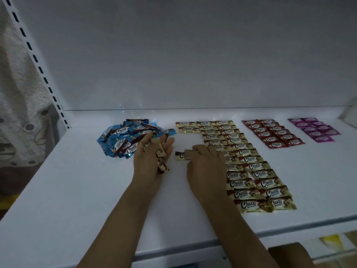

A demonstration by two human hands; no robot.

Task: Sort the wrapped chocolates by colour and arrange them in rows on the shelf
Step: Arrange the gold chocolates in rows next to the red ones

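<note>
1. Right grip (204, 163) is holding narrow on a single gold chocolate (180, 156), fingertips covering its right end. The piece is lying flat on the shelf (77, 190), long axis running L-R, same as the laid rows.
2. Left grip (144, 161) is curling round a gold stack (161, 159), several pcs held edge-on. It is sitting just left of the single piece, not touching it.
3. Key relation: the started gold column (186, 127), two pcs only, is lying farther back than the held piece and slightly to its right, w/ bare shelf between. Judged: the next slot is sitting directly in front of those two, so the piece is needing a short push away from the person, axis unchanged. Right grip is the nearer one.
4. Full gold columns (245, 165), two abreast, are lying just right of that slot. The right wrist is overlapping their left edge, so scuffing them is a risk, as judged.
5. No containers in view. The shelf is also carrying a blue heap (125, 139), unsorted, back-left. Red rows (272, 133) and purple rows (314, 129) are lying further right, w/ gaps between the colours.
</note>
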